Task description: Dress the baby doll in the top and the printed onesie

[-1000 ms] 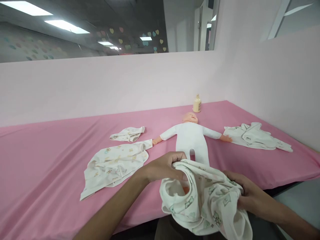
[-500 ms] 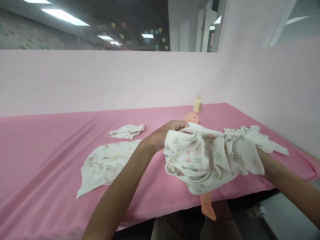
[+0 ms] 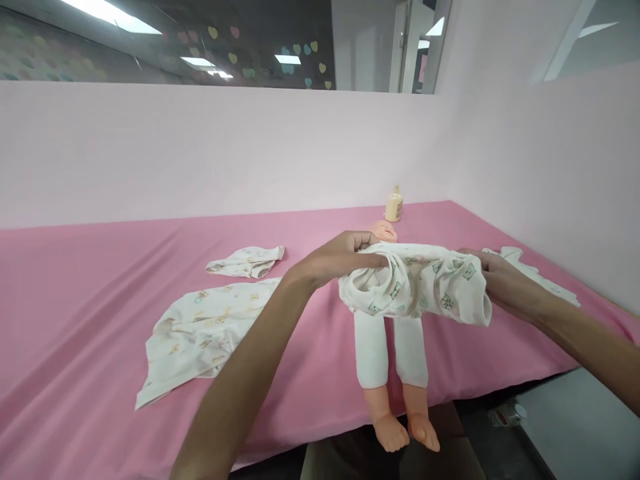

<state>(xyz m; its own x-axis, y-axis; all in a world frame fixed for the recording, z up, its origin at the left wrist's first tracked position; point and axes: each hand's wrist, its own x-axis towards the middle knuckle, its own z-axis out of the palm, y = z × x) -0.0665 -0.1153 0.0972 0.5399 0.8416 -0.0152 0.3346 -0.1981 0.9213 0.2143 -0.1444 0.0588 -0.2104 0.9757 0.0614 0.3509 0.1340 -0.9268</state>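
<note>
A pair of white baby pants (image 3: 445,290) with green prints is held bunched up above a baby doll (image 3: 371,350). My left hand (image 3: 345,257) grips its left end, thumb on the near side of the gathered cloth. My right hand (image 3: 493,273) is closed on the right end, its fingertips hidden behind the fabric. The doll lies on its back with its head away from me. White cloth covers its legs to the shins, and its bare feet reach the near table edge. The held garment hides its trunk.
A pink sheet (image 3: 90,320) covers the table. Left of the doll lie a printed white garment (image 3: 200,333) and a smaller folded one (image 3: 246,262). A pump bottle (image 3: 393,205) stands beyond the doll's head. Another white garment (image 3: 535,277) lies at the right, near the wall.
My right hand has come out from inside the garment to grip its right end. The cloth is now gathered shorter and higher, uncovering the doll's legs. My left hand keeps its hold.
</note>
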